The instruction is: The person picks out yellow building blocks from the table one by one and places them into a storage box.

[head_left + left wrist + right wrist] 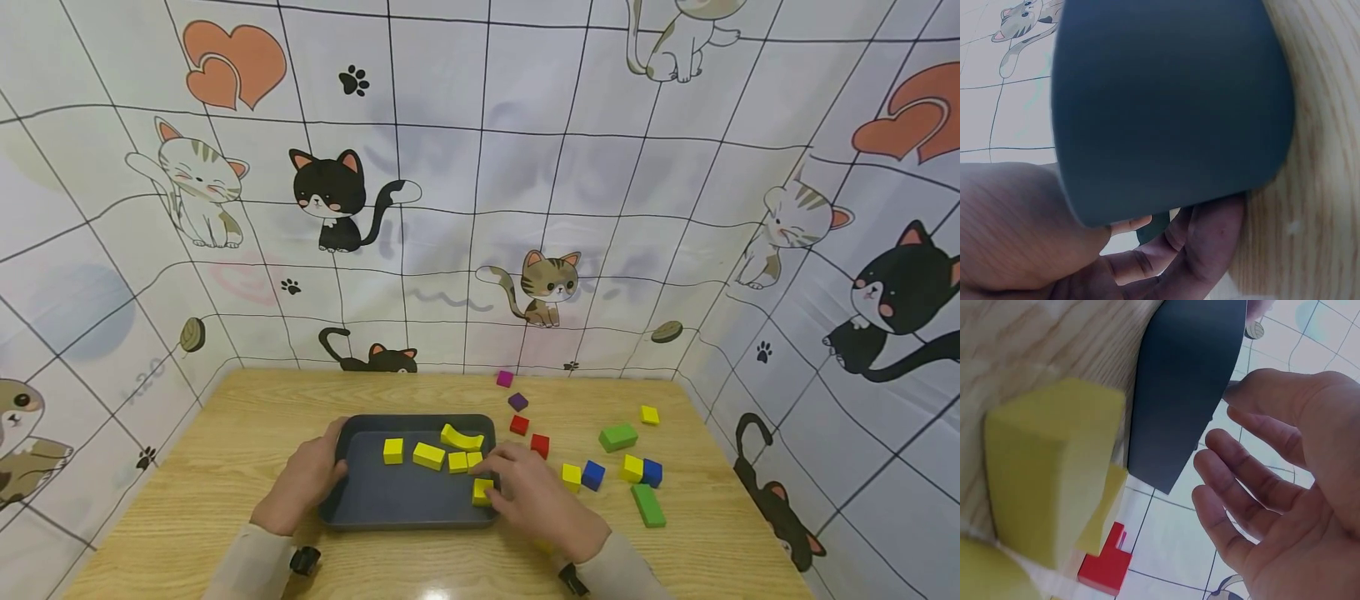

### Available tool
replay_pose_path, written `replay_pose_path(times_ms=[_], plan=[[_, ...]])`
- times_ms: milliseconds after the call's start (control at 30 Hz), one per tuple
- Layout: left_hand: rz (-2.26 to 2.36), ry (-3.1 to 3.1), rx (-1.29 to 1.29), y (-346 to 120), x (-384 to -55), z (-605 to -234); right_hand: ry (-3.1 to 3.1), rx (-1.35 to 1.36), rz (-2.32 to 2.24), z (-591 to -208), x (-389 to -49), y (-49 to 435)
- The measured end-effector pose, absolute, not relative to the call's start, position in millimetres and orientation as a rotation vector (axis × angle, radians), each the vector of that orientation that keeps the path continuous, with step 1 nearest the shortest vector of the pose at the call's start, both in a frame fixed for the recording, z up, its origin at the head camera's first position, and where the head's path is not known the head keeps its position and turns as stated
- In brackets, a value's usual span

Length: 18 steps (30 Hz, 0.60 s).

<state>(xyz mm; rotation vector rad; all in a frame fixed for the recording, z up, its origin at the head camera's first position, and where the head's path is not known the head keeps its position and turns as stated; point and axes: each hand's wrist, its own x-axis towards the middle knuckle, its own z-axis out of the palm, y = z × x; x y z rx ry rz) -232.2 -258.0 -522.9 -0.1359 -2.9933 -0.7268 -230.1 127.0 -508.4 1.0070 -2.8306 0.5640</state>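
Note:
A dark grey tray [405, 504] lies on the wooden table with several yellow blocks inside, among them a cube [393, 451], an oblong block [429, 456] and a curved block [462, 438]. My left hand [306, 475] grips the tray's left side, thumb over the rim and fingers against the outside in the left wrist view. Over the tray's right rim hangs my right hand [532, 496], its fingers loosely bent and apart, holding nothing visible. Its thumb is close to a yellow block [480, 492] in the tray's front right corner; whether they touch I cannot tell.
Right of the tray lie loose blocks: red [540, 445], blue [593, 476], green [618, 437], yellow [632, 468] and purple [518, 402]. A large yellow block [1054, 475] stands near the right wrist. A cat-print cloth [450, 208] hangs behind the table.

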Motion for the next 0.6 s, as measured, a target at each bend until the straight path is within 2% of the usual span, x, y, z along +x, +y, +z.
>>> replay_pose_path(times_ms=[600], plan=[[-0.695,-2.997,-0.144,-257.8,-232.4,-524.2,-2.791,0.715,0.687,-499.5,-243.6,175.8]])
